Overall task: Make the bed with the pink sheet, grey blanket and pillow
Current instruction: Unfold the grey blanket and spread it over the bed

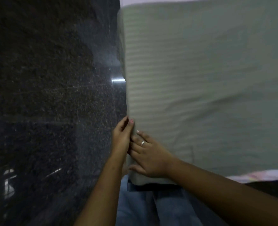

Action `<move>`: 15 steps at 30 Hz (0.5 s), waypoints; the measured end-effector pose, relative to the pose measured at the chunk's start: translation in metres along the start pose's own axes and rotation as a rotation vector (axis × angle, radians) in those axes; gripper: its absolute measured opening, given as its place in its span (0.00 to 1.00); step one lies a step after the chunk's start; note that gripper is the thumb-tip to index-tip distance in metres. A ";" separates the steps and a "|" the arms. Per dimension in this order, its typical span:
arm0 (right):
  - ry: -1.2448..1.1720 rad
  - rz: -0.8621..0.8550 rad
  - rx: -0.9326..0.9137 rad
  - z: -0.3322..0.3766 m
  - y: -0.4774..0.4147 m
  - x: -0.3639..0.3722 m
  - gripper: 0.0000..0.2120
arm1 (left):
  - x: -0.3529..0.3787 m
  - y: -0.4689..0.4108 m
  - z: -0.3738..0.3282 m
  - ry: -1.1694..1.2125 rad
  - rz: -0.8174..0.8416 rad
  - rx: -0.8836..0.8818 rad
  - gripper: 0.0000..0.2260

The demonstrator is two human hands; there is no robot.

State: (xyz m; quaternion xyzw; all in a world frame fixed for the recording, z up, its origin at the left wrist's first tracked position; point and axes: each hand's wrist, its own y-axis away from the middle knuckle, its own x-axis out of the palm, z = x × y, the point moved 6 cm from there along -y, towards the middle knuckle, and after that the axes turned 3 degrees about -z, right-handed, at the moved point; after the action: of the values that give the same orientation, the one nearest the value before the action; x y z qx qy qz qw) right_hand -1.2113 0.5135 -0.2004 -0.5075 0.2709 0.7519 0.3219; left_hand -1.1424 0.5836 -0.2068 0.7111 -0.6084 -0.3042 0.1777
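Observation:
The grey striped blanket (200, 79) lies spread over the bed and fills the right half of the view. Pink sheet (257, 175) shows below its near edge at lower right, and another strip at the top. My left hand (121, 136) is at the blanket's hanging left side edge, fingers straight, thumb against the cloth. My right hand (147, 154) lies flat on the blanket near its front left corner, fingers spread, a ring on one finger. The pillow is out of sight.
A dark speckled polished floor (45, 103) takes up the left half, with light reflections on it. My blue-clad legs (143, 206) stand against the bed's near corner. The bed's dark frame (273, 185) shows at lower right.

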 end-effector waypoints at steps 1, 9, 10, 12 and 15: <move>0.005 0.028 -0.027 0.015 0.007 0.008 0.29 | -0.006 0.010 0.011 -0.026 -0.016 0.000 0.14; -0.231 -0.138 -0.125 0.004 0.025 -0.021 0.17 | -0.021 0.027 0.038 -0.084 0.006 0.114 0.14; -0.162 -0.181 0.031 -0.031 0.025 -0.028 0.18 | -0.020 0.025 0.033 -0.080 0.002 0.141 0.14; -0.021 -0.260 0.339 -0.096 0.033 -0.042 0.24 | -0.019 0.021 0.023 -0.119 -0.021 0.197 0.16; 0.000 -0.253 0.710 -0.110 0.033 -0.038 0.32 | -0.010 0.022 0.007 -0.281 -0.057 0.362 0.18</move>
State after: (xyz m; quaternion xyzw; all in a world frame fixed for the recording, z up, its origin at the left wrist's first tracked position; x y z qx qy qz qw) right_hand -1.1616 0.4035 -0.1992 -0.3937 0.4497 0.5656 0.5682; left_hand -1.1643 0.5901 -0.1963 0.6989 -0.6515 -0.2912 -0.0478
